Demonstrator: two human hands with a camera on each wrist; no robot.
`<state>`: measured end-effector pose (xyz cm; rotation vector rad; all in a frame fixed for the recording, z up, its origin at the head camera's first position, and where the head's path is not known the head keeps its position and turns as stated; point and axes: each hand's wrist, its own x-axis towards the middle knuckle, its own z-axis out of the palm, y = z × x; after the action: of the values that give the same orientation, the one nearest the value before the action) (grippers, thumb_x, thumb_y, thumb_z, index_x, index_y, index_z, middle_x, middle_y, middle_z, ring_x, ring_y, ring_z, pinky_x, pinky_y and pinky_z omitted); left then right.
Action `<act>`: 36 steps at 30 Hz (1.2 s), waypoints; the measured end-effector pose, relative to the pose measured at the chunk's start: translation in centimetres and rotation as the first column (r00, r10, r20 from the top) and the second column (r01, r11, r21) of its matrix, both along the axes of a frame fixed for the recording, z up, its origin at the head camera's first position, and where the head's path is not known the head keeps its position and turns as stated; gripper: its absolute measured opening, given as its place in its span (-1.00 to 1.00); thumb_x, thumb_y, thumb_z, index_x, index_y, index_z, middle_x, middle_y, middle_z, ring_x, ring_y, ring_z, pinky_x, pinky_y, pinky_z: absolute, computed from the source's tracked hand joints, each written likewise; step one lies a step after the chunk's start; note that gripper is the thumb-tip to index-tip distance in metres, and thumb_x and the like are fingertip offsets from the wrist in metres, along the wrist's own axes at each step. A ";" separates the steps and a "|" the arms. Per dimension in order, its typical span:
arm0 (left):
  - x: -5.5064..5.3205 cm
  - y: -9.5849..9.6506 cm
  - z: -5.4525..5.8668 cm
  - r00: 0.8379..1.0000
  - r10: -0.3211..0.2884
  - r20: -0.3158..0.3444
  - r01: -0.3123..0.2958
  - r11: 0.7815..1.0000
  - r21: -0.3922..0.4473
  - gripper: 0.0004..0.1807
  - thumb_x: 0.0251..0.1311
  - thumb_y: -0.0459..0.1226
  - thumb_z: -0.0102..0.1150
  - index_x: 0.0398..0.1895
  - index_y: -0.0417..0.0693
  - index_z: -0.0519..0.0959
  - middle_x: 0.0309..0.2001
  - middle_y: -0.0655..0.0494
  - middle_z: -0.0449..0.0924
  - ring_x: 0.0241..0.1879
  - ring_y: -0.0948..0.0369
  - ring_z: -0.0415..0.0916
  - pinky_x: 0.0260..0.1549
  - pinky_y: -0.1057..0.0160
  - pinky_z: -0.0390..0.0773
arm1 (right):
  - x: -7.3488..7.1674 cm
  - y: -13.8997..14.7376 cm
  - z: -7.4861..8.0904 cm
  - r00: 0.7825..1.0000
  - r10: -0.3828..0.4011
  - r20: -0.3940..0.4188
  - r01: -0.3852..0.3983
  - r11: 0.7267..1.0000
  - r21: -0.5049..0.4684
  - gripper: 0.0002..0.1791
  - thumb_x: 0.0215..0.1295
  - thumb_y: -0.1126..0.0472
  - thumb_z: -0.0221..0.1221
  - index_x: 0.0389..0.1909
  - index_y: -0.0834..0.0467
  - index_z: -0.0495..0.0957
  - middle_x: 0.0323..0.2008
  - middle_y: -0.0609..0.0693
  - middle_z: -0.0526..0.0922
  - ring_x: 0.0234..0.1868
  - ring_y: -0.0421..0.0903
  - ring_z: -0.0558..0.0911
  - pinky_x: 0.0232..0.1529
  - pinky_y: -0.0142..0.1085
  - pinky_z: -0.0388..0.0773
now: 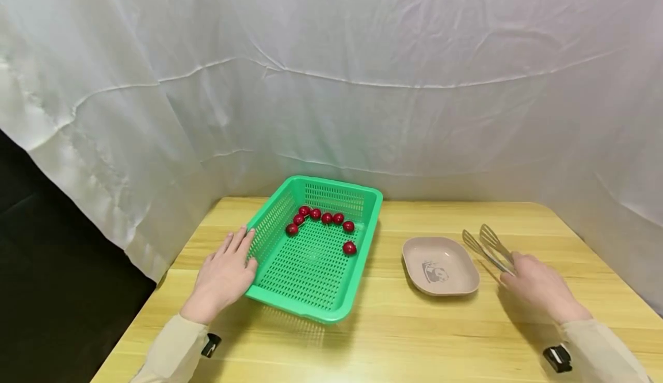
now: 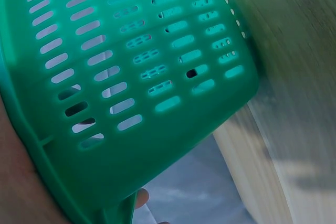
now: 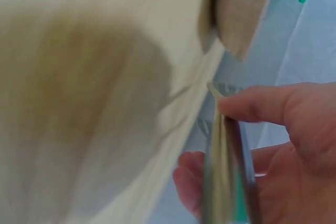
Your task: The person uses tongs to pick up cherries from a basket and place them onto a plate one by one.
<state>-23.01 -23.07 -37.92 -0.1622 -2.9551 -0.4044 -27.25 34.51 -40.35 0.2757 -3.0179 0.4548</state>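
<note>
Tongs (image 1: 495,243), slotted, held in right hand (image 1: 541,288), just right of beige panda-print dish (image 1: 453,250).
Right thumb and fingers close round handles, tong tips apart; left hand (image 1: 225,270), fingers nearly straight, rests against left rim of green perforated basket (image 1: 331,315). Red cherries (image 1: 327,218) in basket, mostly toward far end. Wood-grain table (image 1: 393,337), white cloth (image 1: 362,124) behind.

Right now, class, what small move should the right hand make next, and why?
Probably carry the tongs left over the green basket: the right hand holds them beyond the dish, their ends apart, while the red fruits lie in the basket, where the left hand touches its side.
</note>
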 end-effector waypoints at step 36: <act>0.1 0.2 -0.1 1.000 0.027 -0.012 -0.026 1.000 0.010 -0.34 0.46 -0.12 -0.27 0.57 -0.09 0.01 0.55 -0.09 -0.10 0.47 -0.20 -0.09 0.22 -0.43 0.08 | -2.8 -16.2 9.2 0.856 0.464 -0.227 -0.418 0.880 0.225 -0.41 0.35 0.12 0.24 0.36 0.21 0.40 0.15 0.14 0.57 0.10 0.11 0.59 -0.03 0.09 0.56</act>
<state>-22.95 -22.92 -38.04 -0.1237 -2.9392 -0.4127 -30.07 18.34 -31.18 0.9758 -2.7022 0.1621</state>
